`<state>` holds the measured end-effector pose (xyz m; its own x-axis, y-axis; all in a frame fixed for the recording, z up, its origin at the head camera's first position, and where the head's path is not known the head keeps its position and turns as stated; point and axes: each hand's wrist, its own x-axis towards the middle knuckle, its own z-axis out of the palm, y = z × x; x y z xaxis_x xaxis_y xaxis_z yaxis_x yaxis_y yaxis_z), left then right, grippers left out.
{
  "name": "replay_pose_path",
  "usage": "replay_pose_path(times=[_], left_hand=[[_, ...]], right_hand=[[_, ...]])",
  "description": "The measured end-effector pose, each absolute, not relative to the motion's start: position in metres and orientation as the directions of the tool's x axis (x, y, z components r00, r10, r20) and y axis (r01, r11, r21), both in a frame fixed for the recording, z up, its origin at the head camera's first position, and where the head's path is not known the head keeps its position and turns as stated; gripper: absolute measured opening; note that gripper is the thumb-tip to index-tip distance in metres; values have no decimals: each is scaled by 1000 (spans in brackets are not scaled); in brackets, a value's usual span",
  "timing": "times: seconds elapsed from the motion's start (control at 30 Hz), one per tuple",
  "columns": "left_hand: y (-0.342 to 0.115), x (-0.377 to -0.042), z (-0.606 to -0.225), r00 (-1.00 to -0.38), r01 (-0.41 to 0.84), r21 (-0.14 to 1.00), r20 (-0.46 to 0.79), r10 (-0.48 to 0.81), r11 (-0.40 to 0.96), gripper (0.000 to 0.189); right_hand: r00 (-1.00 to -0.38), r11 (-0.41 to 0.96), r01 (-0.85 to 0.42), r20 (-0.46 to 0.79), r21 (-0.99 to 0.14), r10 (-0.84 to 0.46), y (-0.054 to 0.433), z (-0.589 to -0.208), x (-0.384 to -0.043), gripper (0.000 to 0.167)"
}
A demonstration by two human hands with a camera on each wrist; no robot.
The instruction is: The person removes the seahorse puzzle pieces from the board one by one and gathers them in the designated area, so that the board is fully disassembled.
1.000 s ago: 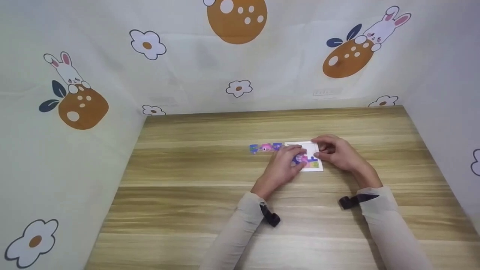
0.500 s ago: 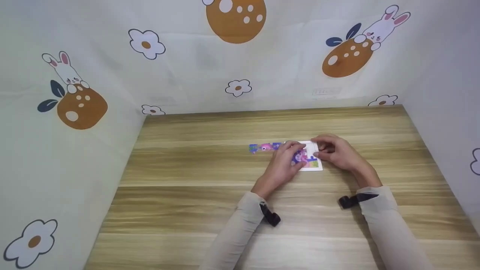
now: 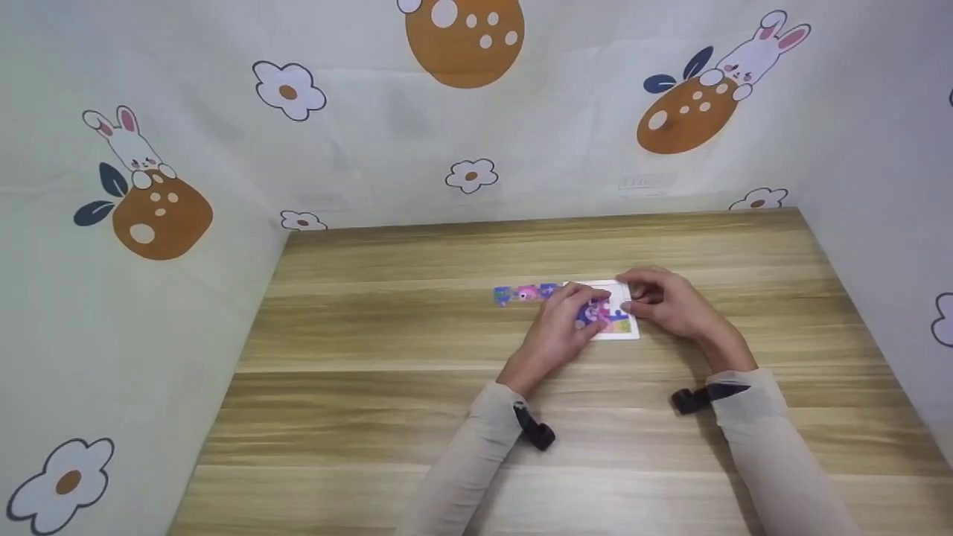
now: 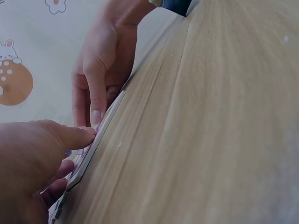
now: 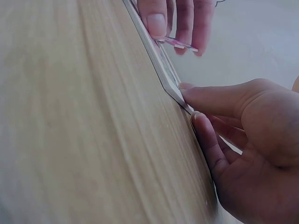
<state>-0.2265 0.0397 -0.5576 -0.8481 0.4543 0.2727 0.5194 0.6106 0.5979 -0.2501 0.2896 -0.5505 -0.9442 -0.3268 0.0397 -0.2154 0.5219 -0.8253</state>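
Observation:
A small square jigsaw puzzle board (image 3: 620, 336) with a white rim lies on the wooden table, its near part filled with blue, pink and yellow pieces. My left hand (image 3: 549, 327) reaches over its left side. Between that hand's thumb and fingers is a thin pink puzzle piece (image 5: 178, 44), tilted close over the board. At the right edge, my right hand (image 3: 674, 304) grips the board, thumb on the rim and a finger against its side, as the right wrist view shows. White bare backing shows at the board's upper right. The left hand hides the board's left part.
Left of the board, several loose puzzle pieces (image 3: 526, 293) lie in a short row, the nearest partly behind the left hand. A patterned cloth (image 3: 387, 149) with rabbits and flowers stands behind and beside the wooden table (image 3: 357, 417).
The left hand's fingertips have shifted slightly over the board while it keeps its pinch. The right hand stays on the board's edge, and the loose pieces lie as before.

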Motion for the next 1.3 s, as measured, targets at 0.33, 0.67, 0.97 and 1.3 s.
replay_pose_path(times=[0.33, 0.67, 0.97, 1.3], left_hand=[[36, -229, -557, -835, 539, 584, 273, 478, 608, 40], [30, -229, -554, -840, 518, 637, 252, 481, 571, 41], [22, -232, -553, -847, 492, 712, 258, 465, 501, 35], [16, -236, -554, -849, 467, 740, 222, 479, 484, 43]], right_hand=[[-937, 528, -243, 56, -814, -345, 289, -548, -249, 50], [-937, 535, -250, 61, -807, -345, 289, -547, -249, 51], [-941, 526, -232, 51, -818, -336, 290, -548, -249, 51], [-940, 508, -223, 46, -832, -337, 288, -547, -249, 48]])
